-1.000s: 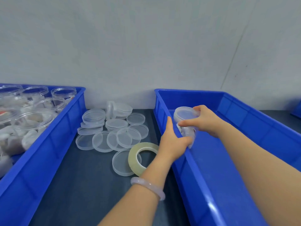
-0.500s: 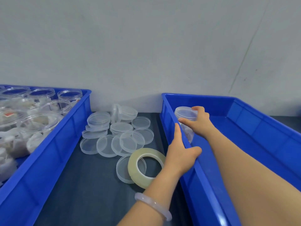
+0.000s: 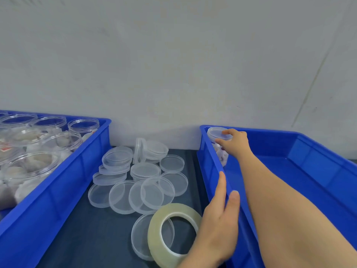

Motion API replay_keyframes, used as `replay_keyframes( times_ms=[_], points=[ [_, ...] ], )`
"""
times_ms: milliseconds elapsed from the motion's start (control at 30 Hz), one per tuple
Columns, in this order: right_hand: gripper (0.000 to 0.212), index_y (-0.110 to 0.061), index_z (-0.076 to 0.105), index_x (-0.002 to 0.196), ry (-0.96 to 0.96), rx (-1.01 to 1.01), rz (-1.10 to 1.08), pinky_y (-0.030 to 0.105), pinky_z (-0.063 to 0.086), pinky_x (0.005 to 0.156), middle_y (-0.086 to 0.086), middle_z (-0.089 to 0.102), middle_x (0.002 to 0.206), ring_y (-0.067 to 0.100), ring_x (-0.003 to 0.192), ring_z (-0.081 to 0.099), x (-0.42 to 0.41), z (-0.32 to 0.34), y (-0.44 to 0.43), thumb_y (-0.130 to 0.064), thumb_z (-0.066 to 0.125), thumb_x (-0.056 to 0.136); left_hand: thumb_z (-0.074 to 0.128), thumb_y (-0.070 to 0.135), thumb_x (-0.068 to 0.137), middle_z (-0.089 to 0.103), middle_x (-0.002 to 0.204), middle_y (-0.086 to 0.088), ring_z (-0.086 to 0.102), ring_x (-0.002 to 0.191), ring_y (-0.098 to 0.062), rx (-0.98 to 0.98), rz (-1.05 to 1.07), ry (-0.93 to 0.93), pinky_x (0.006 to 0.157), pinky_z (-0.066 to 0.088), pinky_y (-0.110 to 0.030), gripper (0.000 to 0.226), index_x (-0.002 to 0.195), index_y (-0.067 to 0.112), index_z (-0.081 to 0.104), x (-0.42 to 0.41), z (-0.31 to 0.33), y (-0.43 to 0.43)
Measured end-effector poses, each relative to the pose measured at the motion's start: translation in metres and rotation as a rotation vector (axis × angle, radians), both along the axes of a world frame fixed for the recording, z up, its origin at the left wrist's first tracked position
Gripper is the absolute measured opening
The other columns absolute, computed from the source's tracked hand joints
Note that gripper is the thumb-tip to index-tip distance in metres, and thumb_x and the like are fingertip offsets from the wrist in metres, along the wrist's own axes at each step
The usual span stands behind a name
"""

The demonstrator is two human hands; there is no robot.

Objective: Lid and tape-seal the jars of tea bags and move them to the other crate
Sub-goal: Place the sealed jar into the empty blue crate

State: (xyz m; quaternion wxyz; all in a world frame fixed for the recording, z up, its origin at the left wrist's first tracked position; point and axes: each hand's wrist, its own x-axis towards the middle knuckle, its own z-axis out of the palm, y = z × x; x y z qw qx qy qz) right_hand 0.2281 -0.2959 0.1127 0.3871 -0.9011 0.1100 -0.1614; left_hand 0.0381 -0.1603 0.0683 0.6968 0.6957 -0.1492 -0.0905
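jar (image 3: 219, 154) | clear, lidded, upright, far-left corner of right crate (image 3: 289, 133) | open jars (image 3: 48, 141) in left crate (image 3: 77, 171) | tape roll (image 3: 153, 236) between crates

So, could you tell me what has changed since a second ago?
The right hand, gripping the lidded jar, carried it to the far left corner of the right crate. The left hand let go and touches that crate's left rim. The tape roll, loose lids and left crate stayed put.

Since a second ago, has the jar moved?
Yes: the right hand carried the jar back toward the far left corner of the right crate.
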Motion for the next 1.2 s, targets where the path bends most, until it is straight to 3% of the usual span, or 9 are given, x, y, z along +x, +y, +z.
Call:
replay_keyframes(
  times_ms=[67,167,267,400,467,600,800,1033,1200],
  points=[
    [0.042,-0.016,0.059,0.121,-0.059,-0.033,-0.008,0.029,0.042,0.076,0.010,0.045,0.129,0.024,0.097,0.056,0.004,-0.003,0.001,-0.027,0.070,0.082,0.033,0.045,0.100,0.018,0.121,0.054,0.020,0.114,0.034,0.060,0.048,-0.054,0.100,0.019,-0.008,0.046,0.143,0.053,0.020,0.006,0.002,0.002],
    [0.044,-0.016,0.060,0.124,-0.112,-0.055,0.003,0.026,0.039,0.082,0.009,0.049,0.131,0.023,0.110,0.054,0.005,-0.008,0.004,-0.029,0.068,0.083,0.034,0.026,0.101,0.032,0.133,0.028,0.028,0.134,0.003,0.160,0.145,-0.206,0.102,0.022,-0.014,0.040,0.140,0.026,0.040,0.044,0.018,-0.005],
    [0.044,-0.014,0.057,0.128,-0.091,-0.043,0.040,0.026,0.037,0.083,0.011,0.046,0.134,0.026,0.115,0.052,0.005,-0.009,0.007,-0.024,0.064,0.086,0.030,0.015,0.098,0.053,0.118,-0.006,0.048,0.112,-0.026,0.333,0.139,-0.193,0.087,0.037,-0.031,0.032,0.124,0.004,0.045,0.103,0.042,-0.016],
    [0.042,-0.013,0.056,0.128,-0.063,-0.037,0.056,0.027,0.040,0.078,0.011,0.043,0.130,0.023,0.098,0.055,0.005,-0.005,0.014,-0.026,0.063,0.089,0.032,0.007,0.093,0.031,0.151,-0.012,0.026,0.138,-0.036,0.672,0.106,-0.095,0.111,0.026,-0.041,0.045,0.138,0.007,0.038,0.156,0.060,-0.017],
    [0.038,-0.015,0.054,0.125,-0.070,-0.053,0.054,0.026,0.039,0.069,0.008,0.037,0.120,0.015,0.076,0.050,0.004,-0.008,0.015,-0.023,0.062,0.088,0.033,-0.001,0.090,0.011,0.159,-0.010,0.020,0.141,-0.035,0.741,0.064,-0.098,0.112,0.020,-0.040,0.059,0.148,0.009,0.025,0.162,0.062,-0.017],
    [0.029,-0.015,0.053,0.118,-0.141,-0.075,0.031,0.016,0.032,0.055,0.006,0.035,0.113,0.007,0.067,0.043,0.007,-0.015,0.008,-0.014,0.057,0.089,0.028,0.001,0.093,0.007,0.160,-0.007,0.011,0.142,-0.028,0.704,0.107,-0.170,0.113,0.014,-0.037,0.059,0.150,0.007,0.018,0.169,0.055,-0.021],
    [0.037,-0.013,0.054,0.125,-0.135,-0.098,0.011,0.026,0.038,0.070,0.012,0.036,0.125,0.011,0.067,0.044,0.009,-0.016,0.002,-0.006,0.051,0.090,0.030,0.001,0.090,0.001,0.161,0.000,0.006,0.143,-0.028,0.574,0.088,-0.093,0.112,0.018,-0.037,0.067,0.153,0.017,0.011,0.182,0.050,-0.031],
    [0.065,-0.026,0.025,0.148,0.160,-0.428,0.021,0.039,0.045,0.087,0.014,0.027,0.141,0.034,0.116,0.044,-0.010,0.010,0.008,-0.005,0.045,0.090,0.037,0.010,0.097,-0.011,0.160,0.000,0.002,0.148,-0.016,0.444,0.019,-0.110,0.113,0.010,-0.026,0.065,0.153,0.019,0.005,0.172,0.060,-0.003],
    [0.043,-0.021,0.051,0.132,0.021,-0.583,0.180,0.036,0.039,0.091,0.012,0.045,0.136,0.030,0.124,0.041,-0.016,0.041,0.068,-0.008,0.045,0.091,0.037,0.012,0.100,0.021,0.158,-0.006,0.020,0.145,-0.018,0.555,0.311,-0.248,0.109,0.015,-0.020,0.053,0.150,0.012,0.023,0.165,0.069,0.074]
  ],
)
